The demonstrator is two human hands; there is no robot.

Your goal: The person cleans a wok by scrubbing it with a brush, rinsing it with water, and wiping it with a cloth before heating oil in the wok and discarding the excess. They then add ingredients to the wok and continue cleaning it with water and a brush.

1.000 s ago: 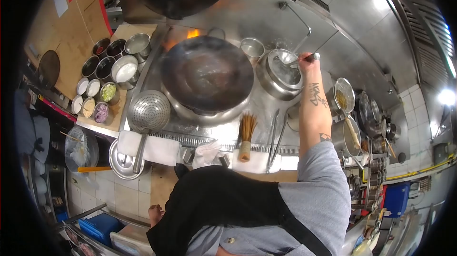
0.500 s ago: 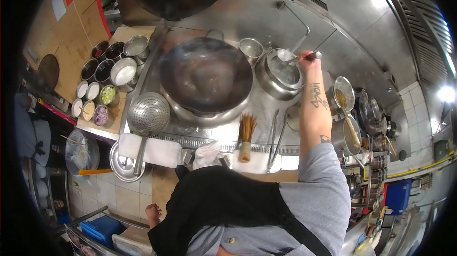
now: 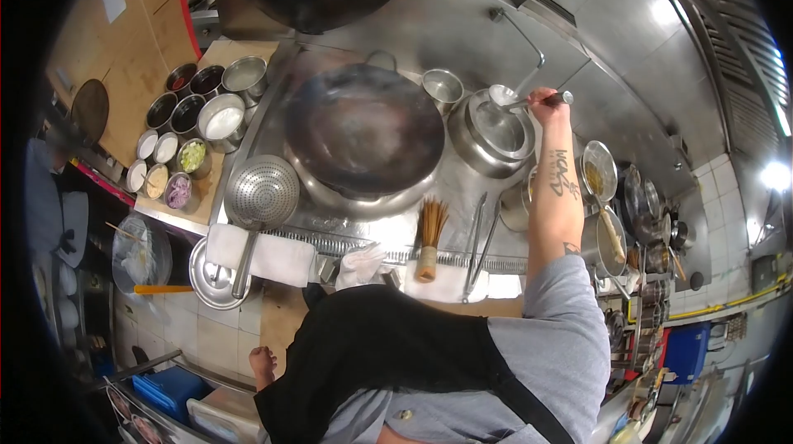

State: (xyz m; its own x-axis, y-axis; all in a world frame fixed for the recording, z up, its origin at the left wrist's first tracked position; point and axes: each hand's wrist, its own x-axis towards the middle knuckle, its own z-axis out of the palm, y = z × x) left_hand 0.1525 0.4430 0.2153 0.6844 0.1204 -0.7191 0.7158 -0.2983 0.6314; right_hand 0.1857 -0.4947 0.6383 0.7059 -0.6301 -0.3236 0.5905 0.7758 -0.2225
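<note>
My right hand (image 3: 547,102) is wrapped tight round the ladle (image 3: 519,99) handle, its bowl hanging over the steel pot (image 3: 487,142) at 3 o'clock of the wok (image 3: 363,128), and my left hand's out of frame.

Forearm tattoo (image 3: 564,173) lettering – not legible.

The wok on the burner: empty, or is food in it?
Empty. The wok shows only its bare dark inside, nothing lying in it. The right hand holds a ladle over the pot beside it.

Bright overhead glare on steel (fisheye edges black).
</note>
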